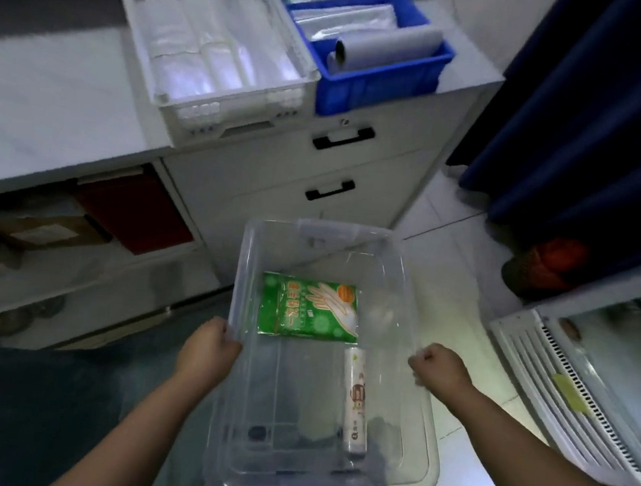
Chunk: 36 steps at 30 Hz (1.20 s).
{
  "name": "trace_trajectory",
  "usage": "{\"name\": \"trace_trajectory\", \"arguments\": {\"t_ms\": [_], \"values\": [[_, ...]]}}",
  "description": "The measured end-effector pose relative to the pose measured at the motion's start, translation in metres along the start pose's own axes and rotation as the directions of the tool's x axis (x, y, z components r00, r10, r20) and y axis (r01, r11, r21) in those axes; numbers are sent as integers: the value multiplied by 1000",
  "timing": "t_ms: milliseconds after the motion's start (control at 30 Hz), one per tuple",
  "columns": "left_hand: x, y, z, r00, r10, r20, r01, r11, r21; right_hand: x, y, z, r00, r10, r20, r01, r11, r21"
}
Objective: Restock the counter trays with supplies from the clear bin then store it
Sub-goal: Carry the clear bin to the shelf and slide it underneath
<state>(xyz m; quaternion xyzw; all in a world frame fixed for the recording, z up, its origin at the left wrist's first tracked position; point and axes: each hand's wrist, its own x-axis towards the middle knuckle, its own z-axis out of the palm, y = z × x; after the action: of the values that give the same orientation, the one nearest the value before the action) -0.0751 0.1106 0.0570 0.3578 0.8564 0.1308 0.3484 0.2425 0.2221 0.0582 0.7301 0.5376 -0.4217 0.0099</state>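
Left hand [208, 346]: I have it curled over the left rim of the clear bin [322, 229], gripping.
Right hand [438, 366]: clenched on the opposite rim.
Bin position: held low between both hands, in front of the drawers [339, 165].
Contents: the green glove packet [309, 307] and the roll [356, 398] lie loose, so I'd keep the bin level.
Trays: the white tray [229, 120] and the blue tray [376, 89] touch on the counter [47, 100]. I'd raise the bin evenly towards them.

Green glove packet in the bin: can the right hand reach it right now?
Probably not yet: the right hand and left hand both grip the rim of the clear bin. The bin is open-topped and nothing covers the green glove packet, so a freed hand should reach it.
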Motion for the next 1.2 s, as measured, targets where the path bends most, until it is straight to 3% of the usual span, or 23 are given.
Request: {"name": "trace_trajectory", "arguments": {"t_ms": [333, 533, 900, 1200], "values": [[-6, 234, 76, 974, 218, 59, -223, 971, 91, 58, 97, -177, 978, 66, -198, -7, 958, 286], [6, 355, 120, 939, 322, 121, -333, 939, 85, 96, 129, -279, 927, 110, -358, 30, 930, 366], [84, 510, 132, 886, 448, 120, -457, 888, 58, 180, 99, -395, 835, 159, -527, 98, 899, 427], [197, 637, 111, 776, 606, 173, -626, 772, 106, 266, 27, -466, 756, 269, -596, 61, 878, 474]]}}
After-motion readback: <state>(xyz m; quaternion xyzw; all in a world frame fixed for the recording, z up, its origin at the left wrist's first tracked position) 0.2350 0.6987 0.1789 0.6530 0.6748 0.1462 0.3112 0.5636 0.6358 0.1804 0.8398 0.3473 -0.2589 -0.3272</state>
